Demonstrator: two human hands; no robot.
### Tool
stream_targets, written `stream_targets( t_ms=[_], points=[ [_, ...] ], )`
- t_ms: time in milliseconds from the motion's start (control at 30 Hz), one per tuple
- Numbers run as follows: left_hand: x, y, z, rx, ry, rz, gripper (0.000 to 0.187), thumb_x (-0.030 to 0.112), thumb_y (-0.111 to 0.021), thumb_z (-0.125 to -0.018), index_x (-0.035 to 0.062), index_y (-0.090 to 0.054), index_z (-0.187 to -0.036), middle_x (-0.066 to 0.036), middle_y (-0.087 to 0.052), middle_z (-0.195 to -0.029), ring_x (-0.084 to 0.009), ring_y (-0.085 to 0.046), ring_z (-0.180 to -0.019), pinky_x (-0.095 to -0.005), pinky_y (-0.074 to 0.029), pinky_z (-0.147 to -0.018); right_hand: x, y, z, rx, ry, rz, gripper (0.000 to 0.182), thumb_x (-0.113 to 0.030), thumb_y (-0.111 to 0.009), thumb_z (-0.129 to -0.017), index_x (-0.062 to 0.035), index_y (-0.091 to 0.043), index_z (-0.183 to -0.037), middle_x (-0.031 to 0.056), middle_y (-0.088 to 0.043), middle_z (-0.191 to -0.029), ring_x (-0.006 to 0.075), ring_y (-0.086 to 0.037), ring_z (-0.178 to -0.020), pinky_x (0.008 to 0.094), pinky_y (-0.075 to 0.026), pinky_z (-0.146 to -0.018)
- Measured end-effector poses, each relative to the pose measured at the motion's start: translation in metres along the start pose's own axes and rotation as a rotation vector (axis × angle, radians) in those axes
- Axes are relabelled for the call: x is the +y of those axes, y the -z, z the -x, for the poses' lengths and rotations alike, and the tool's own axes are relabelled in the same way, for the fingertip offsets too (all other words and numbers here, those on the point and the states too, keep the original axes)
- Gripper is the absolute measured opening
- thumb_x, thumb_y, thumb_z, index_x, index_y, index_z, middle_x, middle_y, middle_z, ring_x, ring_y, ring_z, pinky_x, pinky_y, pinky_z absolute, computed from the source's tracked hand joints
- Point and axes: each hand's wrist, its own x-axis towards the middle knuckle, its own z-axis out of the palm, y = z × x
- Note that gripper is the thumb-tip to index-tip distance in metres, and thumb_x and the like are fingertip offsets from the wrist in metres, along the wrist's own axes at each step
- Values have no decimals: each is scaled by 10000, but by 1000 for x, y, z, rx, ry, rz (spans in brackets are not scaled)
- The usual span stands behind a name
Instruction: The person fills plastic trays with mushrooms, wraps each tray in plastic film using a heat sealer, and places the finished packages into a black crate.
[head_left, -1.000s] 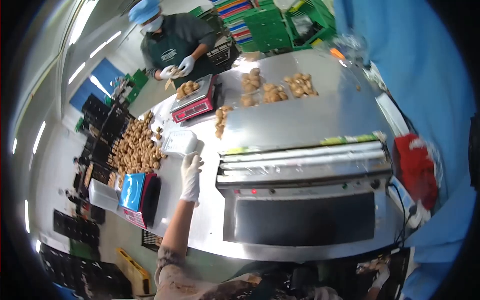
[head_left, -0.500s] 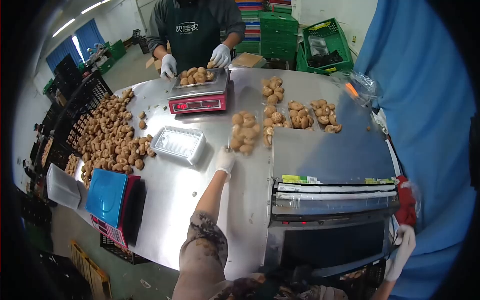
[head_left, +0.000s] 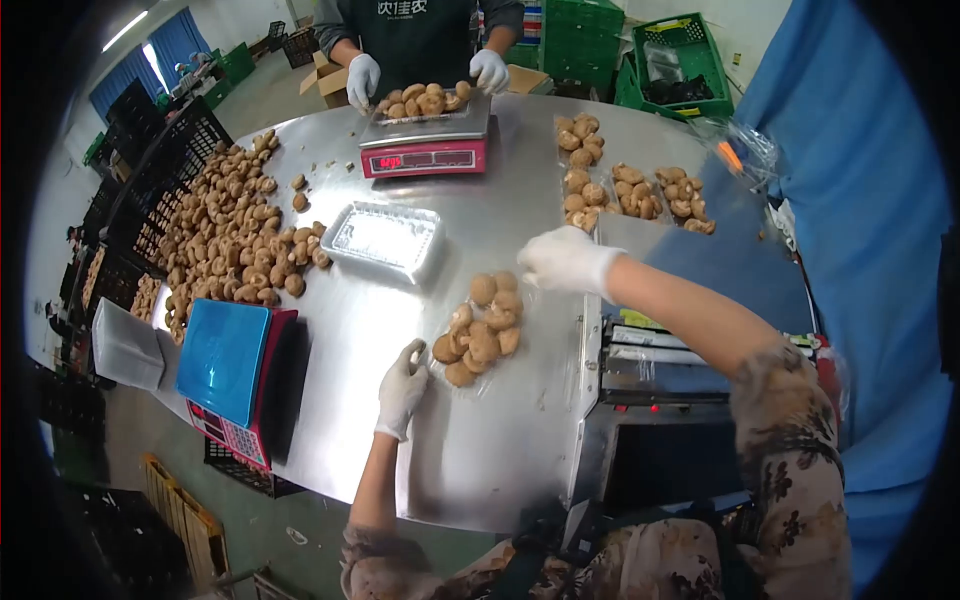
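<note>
A tray of brown mushrooms (head_left: 482,335), with clear film around it, lies tilted on the steel table between my gloved hands. Just left of its lower corner is my left hand (head_left: 402,392), thumb and forefinger apart, holding nothing. My right hand (head_left: 568,260) is above the tray's upper right, its fingers drawn together. What they pinch, if anything, is hidden. Under my right forearm stands the film sealing machine (head_left: 660,372), partly covered by the arm. More packed mushroom trays (head_left: 636,192) sit behind it.
Across the table (head_left: 350,420), a co-worker's gloved hands flank a mushroom tray on a red scale (head_left: 424,160). Stacked clear trays (head_left: 385,240) stand mid-table. Loose mushrooms (head_left: 230,235) are heaped left, with a blue-topped scale (head_left: 222,360) nearer. A blue curtain (head_left: 860,200) hangs at right.
The mushroom tray has come nearer and turned. My left hand has moved down and left off it; my right hand has swung from the sealer's right side to above the tray. The view has shifted.
</note>
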Motion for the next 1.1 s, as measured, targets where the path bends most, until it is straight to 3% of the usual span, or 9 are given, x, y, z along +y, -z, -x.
stream_targets(
  t_ms=[67,133,167,400,433,500,800,1000,1100],
  points=[
    [-8,-1,29,168,101,26,339,203,-560,-872,31,-520,-1161,-78,-588,-722,-147,-579,-620,-293,-465,-597,-13,-7,-36,-264,-113,158,238,-173,-548,-788,-22,-675,-923,151,-662,-924,319,-638,-882,378,-507,-733],
    [-6,-4,61,151,215,298,284,173,-581,-871,11,-477,-1079,-71,-581,-742,-138,-586,-617,-277,-473,-568,-12,-37,-57,-263,-114,175,234,-151,-554,-773,-19,-686,-913,153,-670,-922,312,-651,-871,382,-517,-718],
    [-7,-10,74,122,187,400,218,188,-555,-925,39,-437,-1031,-88,-571,-794,-111,-565,-561,-203,-422,-440,-11,-52,-68,-263,-114,184,232,-140,-557,-765,-18,-692,-908,154,-674,-922,308,-657,-865,384,-522,-711],
    [-4,-51,80,205,129,663,144,84,-542,-908,34,-414,-950,-75,-537,-780,-129,-549,-538,-239,-473,-475,-12,-101,-82,-138,-225,69,230,-132,-578,-760,-30,-697,-927,160,-677,-915,306,-662,-864,381,-526,-724],
    [-42,-61,62,317,-49,446,137,77,-542,-898,37,-414,-926,-68,-517,-759,-138,-551,-530,-251,-487,-487,-11,-93,-75,-140,-213,61,227,-135,-579,-760,-33,-698,-924,161,-677,-915,309,-662,-862,382,-526,-723],
    [-36,-42,54,293,-138,456,138,83,-544,-895,38,-415,-918,-65,-507,-751,-139,-546,-521,-250,-484,-480,-8,-78,-62,-120,-210,41,224,-134,-588,-755,-35,-698,-922,160,-677,-927,309,-662,-869,386,-525,-729],
    [140,29,40,-30,-259,586,149,106,-553,-892,30,-426,-907,-67,-518,-738,-174,-621,-583,-214,-447,-484,64,-2,33,243,-372,-86,213,-171,-627,-708,-26,-697,-848,171,-676,-844,316,-666,-826,397,-515,-709],
    [237,-33,23,-254,-350,362,146,114,-563,-864,35,-443,-892,-56,-538,-749,-156,-617,-602,-225,-448,-508,126,5,179,318,-564,-244,266,-212,-487,-797,8,-636,-801,175,-655,-790,312,-640,-726,379,-495,-701],
    [270,-88,16,-380,-386,324,137,79,-564,-849,29,-440,-879,-61,-543,-751,-153,-615,-618,-245,-476,-536,162,-26,236,245,-739,-552,229,-201,-505,-815,-7,-629,-816,119,-660,-760,223,-637,-688,335,-493,-672]
  ],
)
